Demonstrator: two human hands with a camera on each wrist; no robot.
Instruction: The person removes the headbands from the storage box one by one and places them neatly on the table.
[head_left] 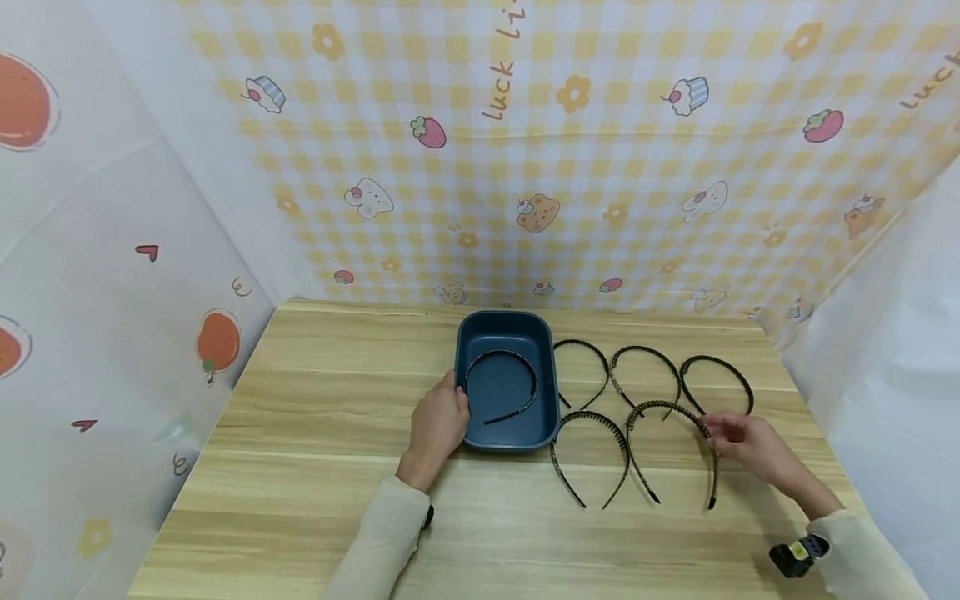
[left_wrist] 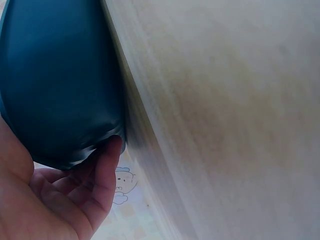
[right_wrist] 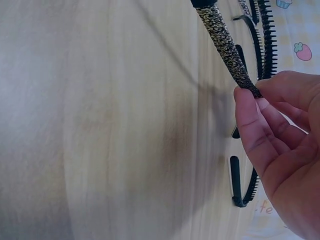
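A dark blue bin (head_left: pixel 501 387) stands at mid-table, and one dark toothed headband (head_left: pixel 501 352) lies inside it. My left hand (head_left: pixel 438 421) grips the bin's left side, its fingers (left_wrist: pixel 107 172) curled against the wall in the left wrist view. Off to the right, my right hand (head_left: pixel 748 450) pinches a black-and-gold toothed headband (head_left: pixel 666 405) on its right arm between thumb and fingers. The right wrist view shows this speckled band (right_wrist: pixel 222 42) slanting above the wood. Left of it, another headband (head_left: pixel 588 414) lies close to the bin.
Behind the held band, three more headbands lie in a row: one beside the bin (head_left: pixel 581 342), a middle one (head_left: pixel 641 348) and a right one (head_left: pixel 708 358). They rest on a wooden table (head_left: pixel 315 417). A printed cloth (head_left: pixel 480 167) hangs along the back edge.
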